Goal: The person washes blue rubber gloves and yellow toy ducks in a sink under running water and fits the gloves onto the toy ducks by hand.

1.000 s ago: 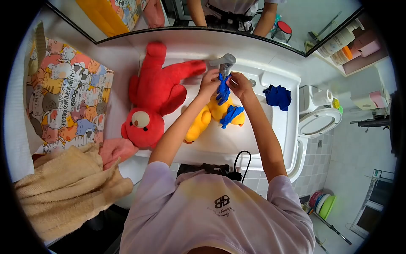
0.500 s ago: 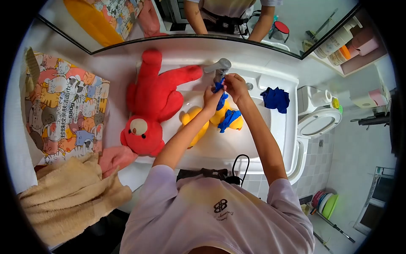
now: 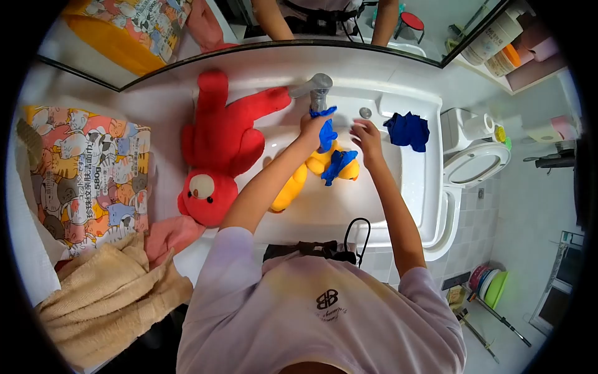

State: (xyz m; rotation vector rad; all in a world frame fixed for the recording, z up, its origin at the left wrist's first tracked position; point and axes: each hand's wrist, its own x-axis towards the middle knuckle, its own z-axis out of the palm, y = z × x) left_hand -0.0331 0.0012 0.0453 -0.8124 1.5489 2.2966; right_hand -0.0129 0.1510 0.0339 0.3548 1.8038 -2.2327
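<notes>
My left hand point(image 3: 310, 128) is closed on a blue cloth piece point(image 3: 327, 134) just below the grey faucet point(image 3: 319, 93). To its right, my right hand point(image 3: 367, 141) hangs over the sink, holding nothing, its fingers partly bent and apart. Beneath both hands a yellow plush toy point(image 3: 289, 190) lies in the white sink point(image 3: 349, 218), with another blue piece point(image 3: 340, 167) on it. Part of the toy is hidden behind my left forearm. I cannot tell whether the held cloth is joined to the toy.
A red teddy bear point(image 3: 215, 134) lies along the sink's left side, one limb near the faucet. On the right ledge sits a crumpled dark blue cloth point(image 3: 408, 131). Farther left are a cat-patterned bag point(image 3: 93, 174) and a tan towel point(image 3: 118, 293). A mirror point(image 3: 249, 22) spans the back.
My right hand has come away from the blue cloth and moved right and slightly down. My left hand keeps hold of the cloth under the faucet. The camera view has shifted a little.
</notes>
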